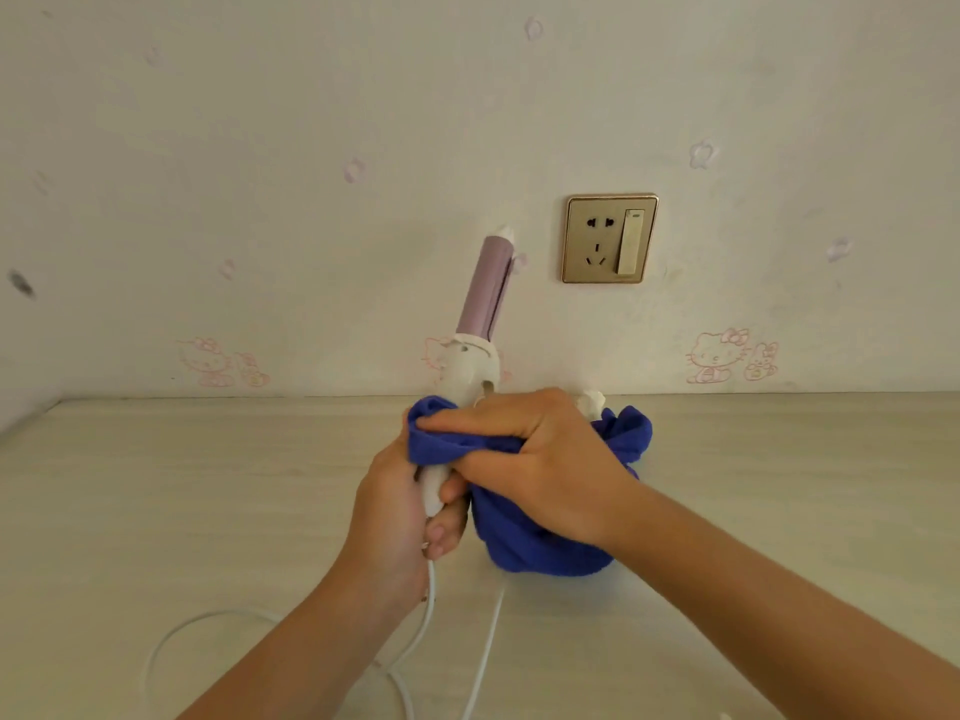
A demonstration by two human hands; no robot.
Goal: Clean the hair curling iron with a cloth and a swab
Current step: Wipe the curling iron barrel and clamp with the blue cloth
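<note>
The curling iron (485, 291) stands nearly upright above the table, its lilac barrel pointing up and its white handle below. My left hand (397, 517) grips the bottom of the white handle. A blue cloth (530, 537) is wrapped round the handle's middle, and my right hand (524, 449) grips the cloth against the handle. Part of the cloth hangs down to the right. The iron's white clamp lever end (592, 402) shows behind my right hand. No swab is in view.
The white power cord (291, 621) loops over the pale wooden table (182, 485) toward the front edge. A gold wall socket with a switch (610, 239) sits on the patterned wall behind, right of the barrel.
</note>
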